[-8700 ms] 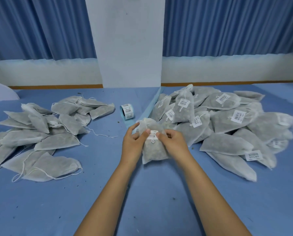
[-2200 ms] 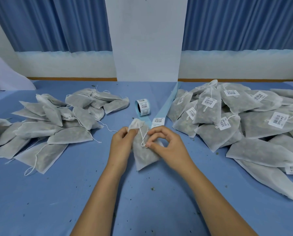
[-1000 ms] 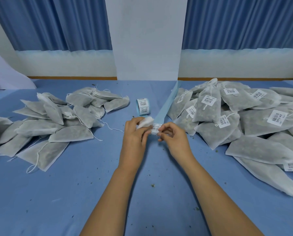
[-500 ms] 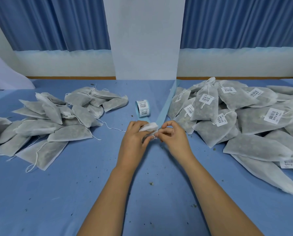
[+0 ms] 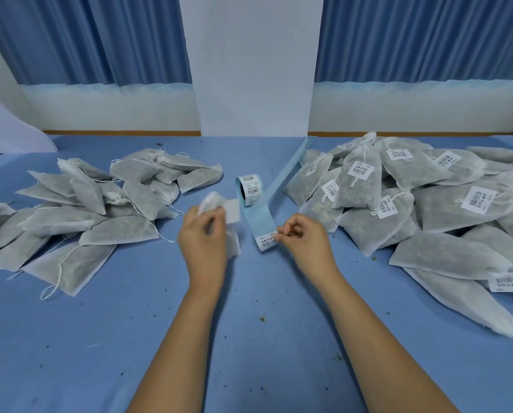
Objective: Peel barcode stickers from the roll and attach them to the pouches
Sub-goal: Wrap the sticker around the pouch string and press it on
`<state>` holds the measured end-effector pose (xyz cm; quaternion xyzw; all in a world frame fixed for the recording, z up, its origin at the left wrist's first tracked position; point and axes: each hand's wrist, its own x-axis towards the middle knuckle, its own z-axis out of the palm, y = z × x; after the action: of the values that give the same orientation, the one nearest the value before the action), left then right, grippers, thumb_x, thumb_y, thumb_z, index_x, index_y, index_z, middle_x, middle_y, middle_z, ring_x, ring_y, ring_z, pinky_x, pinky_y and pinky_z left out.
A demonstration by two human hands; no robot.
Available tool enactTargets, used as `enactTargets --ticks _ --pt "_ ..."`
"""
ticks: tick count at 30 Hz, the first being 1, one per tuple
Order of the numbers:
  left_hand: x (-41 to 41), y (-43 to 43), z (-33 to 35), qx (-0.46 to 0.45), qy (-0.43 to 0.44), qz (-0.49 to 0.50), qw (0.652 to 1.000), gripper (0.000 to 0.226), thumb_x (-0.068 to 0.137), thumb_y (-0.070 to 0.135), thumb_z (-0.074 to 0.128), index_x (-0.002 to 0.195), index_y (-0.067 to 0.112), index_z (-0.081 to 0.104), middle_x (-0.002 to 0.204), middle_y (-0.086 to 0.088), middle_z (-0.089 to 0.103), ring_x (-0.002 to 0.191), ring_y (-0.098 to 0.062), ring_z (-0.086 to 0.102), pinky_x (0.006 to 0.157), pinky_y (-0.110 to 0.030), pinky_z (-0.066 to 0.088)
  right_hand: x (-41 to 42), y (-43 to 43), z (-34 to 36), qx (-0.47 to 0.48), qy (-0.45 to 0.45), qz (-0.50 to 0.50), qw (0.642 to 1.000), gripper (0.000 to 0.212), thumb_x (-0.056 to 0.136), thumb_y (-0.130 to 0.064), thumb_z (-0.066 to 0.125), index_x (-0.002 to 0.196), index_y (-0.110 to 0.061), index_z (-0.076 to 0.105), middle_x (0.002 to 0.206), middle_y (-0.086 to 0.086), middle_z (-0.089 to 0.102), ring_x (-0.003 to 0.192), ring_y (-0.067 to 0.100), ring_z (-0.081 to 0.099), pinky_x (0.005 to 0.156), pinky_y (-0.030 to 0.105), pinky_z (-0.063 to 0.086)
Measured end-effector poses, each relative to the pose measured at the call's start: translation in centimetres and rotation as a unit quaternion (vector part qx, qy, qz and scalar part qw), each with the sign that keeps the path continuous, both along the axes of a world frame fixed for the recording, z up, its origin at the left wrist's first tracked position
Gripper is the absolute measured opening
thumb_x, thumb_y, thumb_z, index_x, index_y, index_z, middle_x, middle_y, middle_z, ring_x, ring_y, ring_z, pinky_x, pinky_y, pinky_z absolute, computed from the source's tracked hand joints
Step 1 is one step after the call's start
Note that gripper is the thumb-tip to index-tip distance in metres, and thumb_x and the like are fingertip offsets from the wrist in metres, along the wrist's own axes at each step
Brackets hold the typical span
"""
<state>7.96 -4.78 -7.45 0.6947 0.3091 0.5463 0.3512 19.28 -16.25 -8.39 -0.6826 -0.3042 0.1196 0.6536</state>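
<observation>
Peeling step: right hand (image 5: 304,238) fingers pinch a white barcode sticker (image 5: 265,242) off the pale-blue liner strip (image 5: 259,222) mid-tabletop, left hand (image 5: 204,236) grips a grey mesh pouch (image 5: 216,204); next, press the sticker on.

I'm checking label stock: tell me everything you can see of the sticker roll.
The small roll of white barcode stickers on pale-blue backing stands on edge on the blue table cloth. Its paper strip unwinds toward the person, ending in one sticker that the right hand pinches. A bare pale-blue strip trails away behind it.
</observation>
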Motion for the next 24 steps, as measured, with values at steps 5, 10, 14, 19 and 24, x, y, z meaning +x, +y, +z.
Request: enactTargets --ticks 5,10,14,19,24 --pt "-1.1 0.6 0.7 -0.359 -0.184 -0.141 0.904 0.029 0.09 0.02 0.064 0.063 0.023 0.075 0.068 0.008 0.068 0.064 -0.006 0.062 0.064 -0.023 0.053 0.3 -0.1 0.6 0.022 0.051 -0.063 0.996 0.026 0.076 -0.001 0.072 0.064 -0.016 0.054 0.093 0.001 0.066 0.095 0.013 0.064 0.082 0.023 0.047" --pt "-0.3 -0.7 0.4 -0.308 -0.039 -0.216 0.926 0.025 0.087 0.019 0.068 0.064 0.024 0.076 0.068 0.012 0.07 0.064 -0.003 0.062 0.067 -0.024 0.05 -0.5 -1.1 2.2 0.041 -0.047 -0.024 0.998 0.006 0.085 -0.022 0.067 0.079 -0.022 0.067 0.076 -0.003 0.058 0.065 0.002 0.047 0.064 0.01 0.037" --pt "-0.2 -1.2 0.3 -0.228 0.009 -0.239 0.944 0.02 0.085 0.019 0.07 0.069 0.028 0.077 0.067 0.018 0.07 0.065 0.007 0.061 0.063 -0.006 0.043 -1.2 -1.3 2.5 0.013 -0.079 0.035 0.996 0.009 0.084 -0.012 0.068 0.093 -0.015 0.069 0.055 -0.008 0.04 0.046 0.002 0.035 0.052 0.009 0.032" --pt "-0.3 -1.1 0.3 -0.189 0.018 -0.249 0.95 0.013 0.086 0.018 0.069 0.077 0.024 0.075 0.059 0.02 0.064 0.063 0.01 0.058 0.061 -0.002 0.039 -1.2 -1.5 2.9 0.025 -0.056 0.043 0.997 0.006 0.084 -0.012 0.068 0.089 -0.013 0.07 0.048 -0.014 0.041 0.05 0.006 0.033 0.051 0.009 0.031" --pt "-0.2 -1.4 0.3 -0.169 0.029 -0.272 0.947 0.015 0.082 0.015 0.073 0.073 0.026 0.076 0.068 0.018 0.068 0.068 0.01 0.059 0.064 -0.002 0.039 -1.6 -1.5 2.9 0.027 -0.057 0.066 0.996 0.004 0.084 -0.009 0.067 0.082 -0.011 0.07 0.055 -0.005 0.046 0.054 0.01 0.039 0.053 0.009 0.034"
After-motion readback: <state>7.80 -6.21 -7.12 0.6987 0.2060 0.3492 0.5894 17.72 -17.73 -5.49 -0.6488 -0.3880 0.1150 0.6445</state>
